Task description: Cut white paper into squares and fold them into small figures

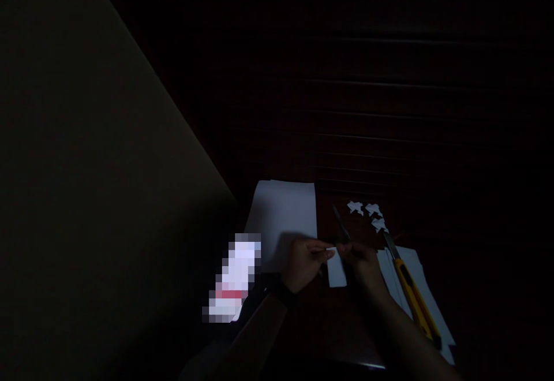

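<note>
The scene is very dark. My left hand [306,262] and my right hand [362,261] meet over a small white strip of paper [336,268], and each pinches its top edge with closed fingers. A thin dark pen or blade [341,223] pokes up from near my right hand; I cannot tell if the hand holds it. A dark band sits on my left wrist.
A white sheet [283,213] lies behind my left hand. Three small folded white paper pieces [367,212] sit at the back right. A yellow utility knife [413,297] lies on more white paper [426,294] at the right. A pale wall [86,167] fills the left.
</note>
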Action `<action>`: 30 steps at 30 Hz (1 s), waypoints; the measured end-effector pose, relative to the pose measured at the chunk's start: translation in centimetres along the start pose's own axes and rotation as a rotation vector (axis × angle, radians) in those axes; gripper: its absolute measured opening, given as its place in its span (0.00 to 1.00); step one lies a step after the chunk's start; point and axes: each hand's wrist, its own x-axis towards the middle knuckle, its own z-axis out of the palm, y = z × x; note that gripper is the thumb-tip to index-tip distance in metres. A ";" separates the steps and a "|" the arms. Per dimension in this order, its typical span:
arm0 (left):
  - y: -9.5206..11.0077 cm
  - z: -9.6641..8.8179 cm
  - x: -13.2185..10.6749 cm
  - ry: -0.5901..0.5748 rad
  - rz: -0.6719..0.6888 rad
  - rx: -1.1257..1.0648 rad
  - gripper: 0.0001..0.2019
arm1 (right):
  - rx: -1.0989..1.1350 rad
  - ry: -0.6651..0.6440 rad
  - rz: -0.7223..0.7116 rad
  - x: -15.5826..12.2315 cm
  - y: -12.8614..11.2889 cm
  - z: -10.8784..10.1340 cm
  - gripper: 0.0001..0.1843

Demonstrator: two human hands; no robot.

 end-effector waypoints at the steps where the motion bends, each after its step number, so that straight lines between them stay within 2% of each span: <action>1: 0.1 -0.1 0.1 0.026 -0.003 -0.016 0.14 | -0.054 -0.030 -0.024 -0.1 -0.2 0.1 0.15; 3: 0.2 -0.4 0.2 0.061 0.001 -0.051 0.14 | -0.142 -0.081 -0.046 -0.3 -0.4 0.2 0.16; 6: 0.3 -0.6 0.3 0.048 0.014 -0.091 0.13 | -0.179 -0.076 -0.022 -0.4 -0.2 0.3 0.18; 11: 0.1 -0.6 0.3 0.033 0.037 -0.092 0.13 | -0.070 -0.076 0.041 -0.3 0.0 0.3 0.19; 17: 0.3 -0.9 0.6 0.175 0.050 -0.057 0.13 | -0.066 -0.246 0.088 -0.8 -0.9 0.6 0.19; 23: 0.5 -0.9 0.6 0.184 0.060 -0.102 0.14 | 0.004 -0.234 0.180 -0.7 -1.0 0.6 0.19; 30: 0.7 -0.9 0.5 0.182 0.057 -0.141 0.15 | -0.010 -0.314 0.111 -0.6 -1.0 0.2 0.16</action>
